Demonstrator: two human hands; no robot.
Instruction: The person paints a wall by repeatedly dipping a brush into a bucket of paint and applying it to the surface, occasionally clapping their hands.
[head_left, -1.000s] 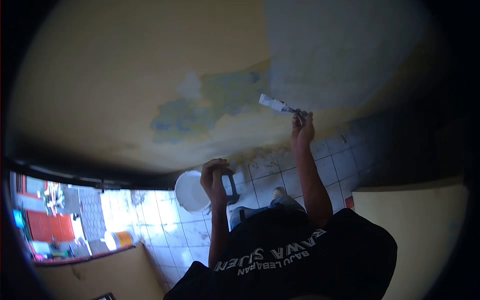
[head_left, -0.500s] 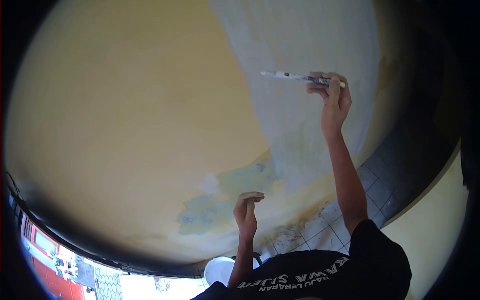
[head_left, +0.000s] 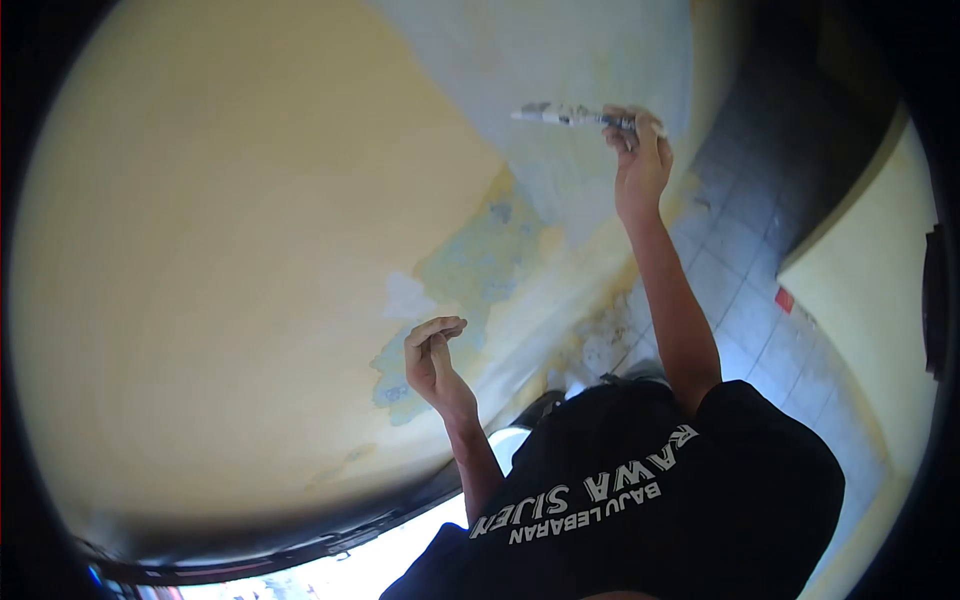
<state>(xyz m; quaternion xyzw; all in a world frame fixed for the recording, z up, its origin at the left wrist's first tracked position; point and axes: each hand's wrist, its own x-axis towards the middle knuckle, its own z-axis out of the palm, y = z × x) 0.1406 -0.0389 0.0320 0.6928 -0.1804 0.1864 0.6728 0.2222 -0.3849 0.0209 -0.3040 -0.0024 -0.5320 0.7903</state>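
1. White bucket (head_left: 508, 446), lower centre: mostly hidden, contents unseen.
2. Right hand (head_left: 642, 150) grips the brush (head_left: 555, 114), upper centre.
3. Left hand (head_left: 434, 360), below centre: loosely curled, free.
4. Yellow wall (head_left: 240, 220) spreads left of the pale patch's (head_left: 560, 50) edge.

- One left hand (head_left: 436, 365) and one right hand (head_left: 643, 168) on my feed: two in all.
- One paintbrush (head_left: 560, 114).
- One wall (head_left: 250, 250), where I count one large whitish area (head_left: 570, 60) and one small whitish patch (head_left: 407, 297).
- One black shirt (head_left: 745, 480), two lines of lettering (head_left: 590, 492).
- One white bucket (head_left: 510, 443), partly hidden from me.
- One red object (head_left: 784, 299).
- Several floor tiles (head_left: 735, 240); I cannot tell exactly how many.
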